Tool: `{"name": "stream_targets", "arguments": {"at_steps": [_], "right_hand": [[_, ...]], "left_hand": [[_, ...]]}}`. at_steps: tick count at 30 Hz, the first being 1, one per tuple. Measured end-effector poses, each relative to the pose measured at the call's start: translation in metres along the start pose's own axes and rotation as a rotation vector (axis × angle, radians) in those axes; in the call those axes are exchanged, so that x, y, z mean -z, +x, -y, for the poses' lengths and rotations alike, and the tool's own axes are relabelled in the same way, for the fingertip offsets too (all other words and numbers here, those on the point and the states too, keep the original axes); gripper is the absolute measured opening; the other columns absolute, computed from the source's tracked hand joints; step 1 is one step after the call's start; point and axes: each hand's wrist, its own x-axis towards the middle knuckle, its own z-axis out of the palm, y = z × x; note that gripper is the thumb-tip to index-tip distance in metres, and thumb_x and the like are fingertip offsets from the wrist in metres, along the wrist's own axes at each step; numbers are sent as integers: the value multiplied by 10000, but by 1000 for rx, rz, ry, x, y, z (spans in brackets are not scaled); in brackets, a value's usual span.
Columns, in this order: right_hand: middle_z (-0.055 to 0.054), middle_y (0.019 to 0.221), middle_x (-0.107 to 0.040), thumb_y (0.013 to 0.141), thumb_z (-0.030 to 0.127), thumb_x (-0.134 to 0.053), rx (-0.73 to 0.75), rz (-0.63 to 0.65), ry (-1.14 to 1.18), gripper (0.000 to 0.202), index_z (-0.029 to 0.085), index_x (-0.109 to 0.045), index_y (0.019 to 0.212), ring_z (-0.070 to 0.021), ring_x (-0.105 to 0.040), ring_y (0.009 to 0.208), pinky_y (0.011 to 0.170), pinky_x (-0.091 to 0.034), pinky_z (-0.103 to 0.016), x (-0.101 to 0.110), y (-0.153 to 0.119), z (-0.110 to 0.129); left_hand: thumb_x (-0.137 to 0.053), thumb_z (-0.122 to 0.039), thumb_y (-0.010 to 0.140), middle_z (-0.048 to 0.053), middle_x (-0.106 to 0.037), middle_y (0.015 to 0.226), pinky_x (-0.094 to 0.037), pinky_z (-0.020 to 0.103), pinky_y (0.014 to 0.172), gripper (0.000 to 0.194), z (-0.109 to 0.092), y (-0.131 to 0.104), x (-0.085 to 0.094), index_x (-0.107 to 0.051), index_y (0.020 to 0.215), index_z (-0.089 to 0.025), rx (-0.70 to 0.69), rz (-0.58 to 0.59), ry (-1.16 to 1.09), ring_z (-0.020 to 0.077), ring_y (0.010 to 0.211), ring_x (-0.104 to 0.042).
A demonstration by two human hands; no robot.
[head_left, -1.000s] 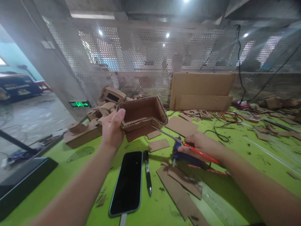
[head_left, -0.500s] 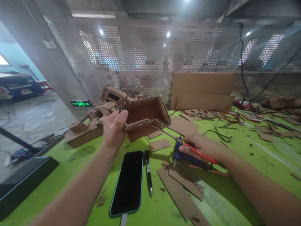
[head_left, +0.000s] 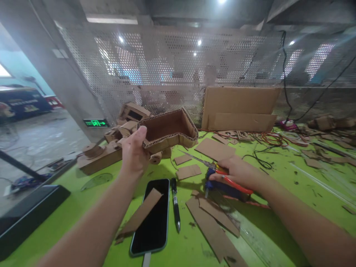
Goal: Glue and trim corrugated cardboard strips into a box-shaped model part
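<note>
My left hand [head_left: 135, 152] grips the left end of a small open cardboard box [head_left: 169, 128], thumb over its rim, and holds it tilted above the table. My right hand [head_left: 236, 170] is closed around red-handled scissors [head_left: 207, 163], whose blades point left, just below and apart from the box. Under that hand lies a blue glue gun [head_left: 222, 187]. A strip of cardboard [head_left: 143, 211] rests across the black-screened phone [head_left: 152, 233]. Beside the phone lies a black pen [head_left: 175, 207].
Cardboard offcuts [head_left: 211, 226] and a clear ruler [head_left: 253, 237] lie on the green table [head_left: 111, 207]. Cardboard models [head_left: 133, 113] stand at the back left. A large cardboard sheet [head_left: 240, 107] leans on the perforated screen [head_left: 172, 55]. Orange cables [head_left: 274, 139] coil at the back right.
The cardboard strip that hung under the box has dropped onto the phone. The box has moved slightly up and left, and the scissors have drawn away from it.
</note>
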Motion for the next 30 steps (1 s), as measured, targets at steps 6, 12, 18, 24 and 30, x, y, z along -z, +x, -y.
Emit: {"name": "stream_targets", "arguments": {"at_steps": [6,12,18,24,30], "right_hand": [[-22,652,-557,952,801,-463,25,-145,-63,619,236,-462,699,-178,-451,612,579,-258,-294,-1,3,-18],[27,655,-476,945,717,-569,85,-282,3,543,233,-464,721,-158,-402,625,589,-272,-277,-1,3,-35],[9,726,-494,1001,670,-450,113,-369,236,490,227,-495,796,-172,-458,672,624,-361,-286,0,3,-18],[-9,749,-525,1020,668,-423,65,-326,279,487,237,-472,799,-190,-481,694,628,-383,-300,-3,0,-9],[-7,808,-521,1032,625,-458,68,-340,208,436,229,-482,851,-185,-475,732,656,-374,-291,-4,2,-11]], "left_hand": [[-743,-480,857,38,-783,890,-642,286,614,305,6,1,-8,-734,988,-204,130,-107,-61,225,788,-783],[-694,-486,875,45,-794,858,-663,317,593,289,5,0,-7,-724,1018,-236,248,-98,-58,264,853,-799],[-682,-414,829,-8,-765,751,-676,329,664,217,2,-7,-13,-678,952,-234,413,-91,-119,220,742,-783],[-833,-273,646,-13,-781,876,-689,383,792,346,1,-16,-18,-661,940,-209,356,1,-191,241,863,-785],[-885,-198,602,2,-785,931,-680,384,769,395,3,-21,-19,-703,953,-204,247,25,-103,238,842,-762]]}}
